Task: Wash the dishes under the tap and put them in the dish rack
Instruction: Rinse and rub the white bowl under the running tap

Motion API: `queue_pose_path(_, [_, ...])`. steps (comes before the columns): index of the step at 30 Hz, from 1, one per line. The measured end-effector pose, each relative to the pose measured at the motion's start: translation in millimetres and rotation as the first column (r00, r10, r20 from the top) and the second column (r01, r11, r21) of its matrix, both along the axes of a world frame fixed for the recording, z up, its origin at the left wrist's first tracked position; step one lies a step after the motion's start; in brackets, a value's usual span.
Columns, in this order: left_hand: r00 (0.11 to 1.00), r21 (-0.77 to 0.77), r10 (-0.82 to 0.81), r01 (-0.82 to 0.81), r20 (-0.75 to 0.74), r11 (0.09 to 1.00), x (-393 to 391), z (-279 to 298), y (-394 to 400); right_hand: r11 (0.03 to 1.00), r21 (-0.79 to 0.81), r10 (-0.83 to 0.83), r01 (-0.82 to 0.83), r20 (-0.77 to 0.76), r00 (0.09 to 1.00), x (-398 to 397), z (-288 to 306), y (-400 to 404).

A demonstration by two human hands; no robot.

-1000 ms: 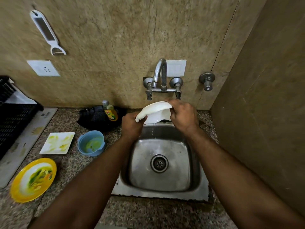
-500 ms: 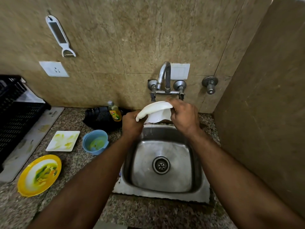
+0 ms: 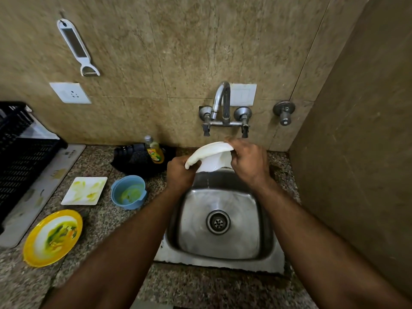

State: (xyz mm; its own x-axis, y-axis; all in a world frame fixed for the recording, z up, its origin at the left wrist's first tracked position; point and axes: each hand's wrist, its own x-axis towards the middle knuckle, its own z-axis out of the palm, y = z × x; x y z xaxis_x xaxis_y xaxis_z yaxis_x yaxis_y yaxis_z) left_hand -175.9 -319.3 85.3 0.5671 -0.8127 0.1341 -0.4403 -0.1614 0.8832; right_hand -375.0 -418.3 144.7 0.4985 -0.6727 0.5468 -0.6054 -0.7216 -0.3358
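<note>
A white bowl (image 3: 209, 156) is tilted on its side under the tap (image 3: 221, 101), above the back of the steel sink (image 3: 223, 250). My left hand (image 3: 179, 173) grips its left rim. My right hand (image 3: 248, 162) holds the right rim with fingers curled over the edge. On the counter to the left lie a soiled white square plate (image 3: 84, 190), a blue bowl (image 3: 129, 191) with green residue and a yellow-rimmed plate (image 3: 52, 237). The black dish rack (image 3: 20, 152) stands at the far left.
A yellow dish-soap bottle (image 3: 153, 152) stands against the wall beside a black pan (image 3: 133, 158). A peeler (image 3: 78, 47) hangs on the wall above a socket (image 3: 70, 93). A side wall (image 3: 356, 163) closes in right of the sink. A valve (image 3: 285, 112) juts out beside the tap.
My hands and the white bowl keep almost the same pose under the tap. The view has drifted, so the counter items sit further right in the frame.
</note>
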Motion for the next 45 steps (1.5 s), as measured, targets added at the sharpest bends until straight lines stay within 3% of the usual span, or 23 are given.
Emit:
queue_pose_path(9, [0.999, 0.135, 0.005, -0.009, 0.033, 0.991, -4.5, -4.5, -5.3, 0.999, 0.012, -0.048, 0.049, -0.034, 0.998, -2.9, -7.0, -3.7])
queue_pose_path(11, [0.999, 0.216, 0.021, -0.015, -0.026, 0.976, -7.0, -7.6, -5.5, 0.990, 0.124, -0.058, 0.064, -0.052, 0.997, -4.6, -13.7, -8.4])
queue_pose_path(13, [0.995, 0.223, 0.033, -0.013, -0.089, 0.975, -8.7, -12.4, 0.3, 0.927, 0.375, -0.033, 0.027, 0.009, 0.999, -6.8, -21.0, -11.8])
queue_pose_path(15, [0.997, 0.195, 0.032, -0.018, -0.068, 0.981, -8.2, -17.6, 7.5, 0.691, 0.721, -0.061, -0.057, 0.138, 0.989, -11.0, -22.0, -13.7])
queue_pose_path(17, [0.987, 0.170, 0.040, -0.013, -0.157, 0.985, -10.7, -20.3, 17.7, 0.303, 0.940, -0.153, -0.159, 0.213, 0.965, -21.0, -17.9, -16.4])
queue_pose_path(19, [0.981, 0.133, 0.018, 0.008, -0.193, 0.991, -6.3, -26.0, 26.3, -0.068, 0.962, -0.255, -0.266, 0.241, 0.936, -29.5, -18.2, -22.4])
queue_pose_path(20, [0.983, 0.113, -0.016, 0.038, -0.182, 0.993, -2.0, -27.7, 29.8, -0.179, 0.940, -0.308, -0.290, 0.226, 0.924, -31.4, -19.9, -25.8])
queue_pose_path(23, [0.983, 0.043, -0.122, 0.129, -0.135, 0.991, 6.1, -24.3, 43.3, -0.310, 0.920, -0.319, -0.238, 0.135, 0.938, -23.7, -33.3, -29.7])
queue_pose_path(28, [0.988, -0.102, -0.055, 0.041, -0.147, 0.994, 13.0, -11.4, 65.9, -0.534, 0.795, -0.272, -0.287, 0.159, 0.949, -3.4, -42.7, -9.5])
queue_pose_path(33, [0.992, -0.018, 0.043, -0.046, -0.117, 0.999, 51.9, -11.3, 88.7, -0.544, 0.673, -0.413, -0.501, 0.305, 0.858, 27.4, -49.6, 9.2])
queue_pose_path(38, [0.985, 0.162, 0.136, -0.119, -0.102, 0.980, 108.3, -17.7, 108.3, -0.510, 0.587, -0.491, -0.628, 0.401, 0.773, 87.6, -39.0, 31.4])
queue_pose_path(40, [0.985, 0.259, 0.163, -0.143, -0.054, 0.955, 127.8, -10.9, 119.3, -0.502, 0.555, -0.480, -0.663, 0.460, 0.747, 115.7, -33.7, 44.0])
queue_pose_path(45, [0.988, 0.413, 0.042, -0.099, 0.145, 0.905, 206.5, 6.0, 166.4, -0.509, 0.549, -0.336, -0.663, 0.583, 0.740, 202.7, -22.1, 73.8])
